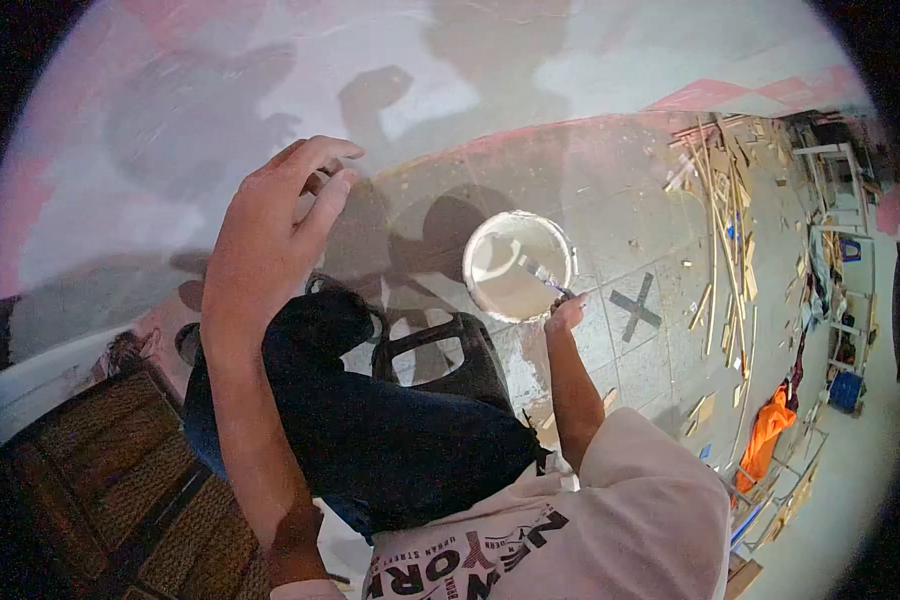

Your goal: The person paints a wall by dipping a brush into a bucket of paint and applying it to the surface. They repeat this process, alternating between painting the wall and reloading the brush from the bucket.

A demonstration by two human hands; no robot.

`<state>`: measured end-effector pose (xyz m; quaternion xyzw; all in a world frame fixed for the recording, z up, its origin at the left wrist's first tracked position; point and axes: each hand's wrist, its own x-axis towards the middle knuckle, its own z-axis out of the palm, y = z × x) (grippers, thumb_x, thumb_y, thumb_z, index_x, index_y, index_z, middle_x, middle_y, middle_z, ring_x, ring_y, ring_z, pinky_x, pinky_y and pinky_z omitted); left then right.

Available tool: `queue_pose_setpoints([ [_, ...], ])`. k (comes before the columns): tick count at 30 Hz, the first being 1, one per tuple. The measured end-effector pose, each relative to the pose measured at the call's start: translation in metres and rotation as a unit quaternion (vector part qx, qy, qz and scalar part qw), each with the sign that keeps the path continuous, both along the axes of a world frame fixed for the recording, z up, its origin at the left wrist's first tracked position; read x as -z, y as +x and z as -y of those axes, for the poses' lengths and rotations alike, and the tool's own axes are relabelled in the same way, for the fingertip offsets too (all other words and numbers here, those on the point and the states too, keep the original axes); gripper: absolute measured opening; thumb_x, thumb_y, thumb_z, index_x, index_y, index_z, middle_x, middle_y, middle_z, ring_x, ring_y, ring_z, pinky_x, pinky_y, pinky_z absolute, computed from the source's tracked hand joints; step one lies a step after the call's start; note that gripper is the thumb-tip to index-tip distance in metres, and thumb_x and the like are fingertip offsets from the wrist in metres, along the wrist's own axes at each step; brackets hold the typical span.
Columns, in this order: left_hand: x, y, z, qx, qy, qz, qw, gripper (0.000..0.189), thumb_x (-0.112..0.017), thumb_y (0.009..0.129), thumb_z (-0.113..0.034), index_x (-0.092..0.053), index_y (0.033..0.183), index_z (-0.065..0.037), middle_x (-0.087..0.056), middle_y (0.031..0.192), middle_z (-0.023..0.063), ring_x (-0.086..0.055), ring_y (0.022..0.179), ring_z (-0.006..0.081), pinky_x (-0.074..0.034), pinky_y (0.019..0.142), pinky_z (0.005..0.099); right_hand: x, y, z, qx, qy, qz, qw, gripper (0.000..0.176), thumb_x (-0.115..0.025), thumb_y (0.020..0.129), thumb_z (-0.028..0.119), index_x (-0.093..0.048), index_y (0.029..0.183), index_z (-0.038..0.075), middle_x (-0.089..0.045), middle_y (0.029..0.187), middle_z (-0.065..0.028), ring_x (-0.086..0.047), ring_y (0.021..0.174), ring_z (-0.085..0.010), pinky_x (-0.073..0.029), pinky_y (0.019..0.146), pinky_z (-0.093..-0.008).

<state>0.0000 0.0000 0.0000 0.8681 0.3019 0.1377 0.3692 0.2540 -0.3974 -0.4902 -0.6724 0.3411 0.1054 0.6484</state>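
Left hand [270, 215]: fingers curling loosely open, holding nothing. Right hand [567, 312]: fingers gripping flat, pale-bristled paintbrush [541, 272], ideally wiping excess inside round white plastic bucket [480, 293].

Brush [542, 273] partly hidden by right hand [567, 312]

The shirt [655, 490] carried large dark print across its front: "NE" stood clearly at one end and "ORK" at the other. Smaller capitals above "ORK" read "URBAN STREET". Other small print nearby was too distorted to read in full, though one word began "BRO". On the floor [610, 240], a dark mark [635, 307] formed an X. No numbers could be read.
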Motion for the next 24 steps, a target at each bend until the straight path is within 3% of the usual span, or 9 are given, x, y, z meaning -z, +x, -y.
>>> queue_pose_setpoints([
  [5, -0.003, -0.009, 0.011, 0.024, 0.037, 0.033, 0.998, 0.026, -0.059, 0.102, -0.020, -0.068, 0.120, -0.004, -0.072, 0.103, 0.0135, -0.068, 0.094, 0.0238, -0.053, 0.088, 0.0360, 0.080, 0.003, 0.035, -0.123, -0.034, 0.030, 0.991, 0.037, -0.062, 0.104, 0.030, -0.069, 0.095, -0.005, -0.074, 0.087, -0.0133, -0.069, 0.066, -0.0160, -0.050, 0.052, -0.0285],
  [6, 0.000, -0.012, 0.013, 0.033, 0.032, 0.050, 0.998, 0.026, -0.059, 0.102, -0.020, -0.068, 0.120, -0.004, -0.072, 0.102, 0.0144, -0.068, 0.090, 0.0238, -0.053, 0.085, 0.0359, 0.018, -0.022, 0.025, -0.195, 0.037, 0.033, 0.980, 0.030, -0.061, 0.103, 0.021, -0.068, 0.102, -0.009, -0.074, 0.087, -0.0147, -0.069, 0.065, -0.0171, -0.051, 0.054, -0.0278],
  [9, 0.010, -0.026, 0.011, 0.042, 0.024, 0.064, 0.997, 0.026, -0.060, 0.101, -0.020, -0.068, 0.121, -0.004, -0.071, 0.100, 0.0162, -0.067, 0.082, 0.0237, -0.053, 0.078, 0.0358, 0.057, -0.042, 0.043, -0.399, -0.091, 0.061, 0.911, 0.028, -0.062, 0.101, 0.018, -0.069, 0.106, -0.009, -0.074, 0.083, -0.0147, -0.069, 0.065, -0.0169, -0.052, 0.056, -0.0266],
  [10, 0.009, -0.029, 0.013, 0.035, 0.020, 0.057, 0.998, 0.026, -0.060, 0.102, -0.020, -0.068, 0.121, -0.004, -0.071, 0.100, 0.0163, -0.067, 0.082, 0.0237, -0.053, 0.078, 0.0359, 0.064, -0.054, 0.037, -0.340, -0.133, 0.093, 0.926, 0.034, -0.061, 0.102, 0.025, -0.069, 0.100, -0.008, -0.072, 0.079, -0.0139, -0.067, 0.062, -0.0168, -0.050, 0.054, -0.0259],
  [13, 0.004, -0.038, 0.020, 0.021, 0.002, 0.043, 0.999, 0.027, -0.060, 0.102, -0.020, -0.067, 0.122, -0.004, -0.072, 0.100, 0.0166, -0.067, 0.082, 0.0238, -0.053, 0.079, 0.0358, 0.044, -0.076, 0.034, -0.194, 0.380, 0.062, 0.902, 0.037, -0.059, 0.102, 0.035, -0.066, 0.104, -0.002, -0.070, 0.080, -0.0101, -0.068, 0.066, -0.0151, -0.050, 0.054, -0.0261],
  [15, 0.008, -0.049, 0.022, 0.017, -0.004, 0.043, 0.999, 0.028, -0.060, 0.102, -0.021, -0.067, 0.122, -0.004, -0.072, 0.100, 0.0168, -0.067, 0.082, 0.0238, -0.053, 0.079, 0.0358, 0.007, -0.090, 0.024, -0.419, -0.017, 0.110, 0.901, 0.031, -0.054, 0.102, 0.031, -0.060, 0.111, 0.002, -0.071, 0.088, -0.0172, -0.069, 0.079, -0.0286, -0.053, 0.064, -0.0400],
  [17, 0.012, -0.059, 0.021, 0.021, 0.000, 0.056, 0.998, 0.029, -0.059, 0.102, -0.022, -0.067, 0.122, -0.003, -0.072, 0.101, 0.0168, -0.067, 0.082, 0.0238, -0.053, 0.080, 0.0358, -0.024, -0.099, 0.014, -0.545, -0.419, 0.136, 0.714, 0.027, -0.049, 0.102, 0.027, -0.054, 0.118, 0.006, -0.071, 0.096, -0.0244, -0.071, 0.092, -0.0420, -0.055, 0.073, -0.0539],
  [18, 0.007, -0.062, 0.023, 0.020, 0.006, 0.039, 0.999, 0.028, -0.058, 0.103, -0.021, -0.067, 0.123, -0.003, -0.073, 0.101, 0.0162, -0.069, 0.085, 0.0234, -0.054, 0.081, 0.0357, 0.033, -0.087, 0.031, -0.607, -0.385, 0.202, 0.666, 0.028, -0.047, 0.100, 0.022, -0.055, 0.120, 0.004, -0.068, 0.100, -0.0309, -0.066, 0.096, -0.0524, -0.051, 0.082, -0.0611],
  [24, 0.011, -0.079, 0.023, 0.015, 0.015, 0.024, 0.999, 0.027, -0.057, 0.104, -0.020, -0.067, 0.123, -0.003, -0.073, 0.098, 0.0148, -0.070, 0.088, 0.0220, -0.055, 0.083, 0.0356, -0.018, -0.088, 0.017, -0.624, -0.370, 0.196, 0.660, 0.034, -0.048, 0.099, 0.021, -0.054, 0.128, 0.003, -0.069, 0.103, -0.0305, -0.067, 0.100, -0.0491, -0.053, 0.087, -0.0563],
])
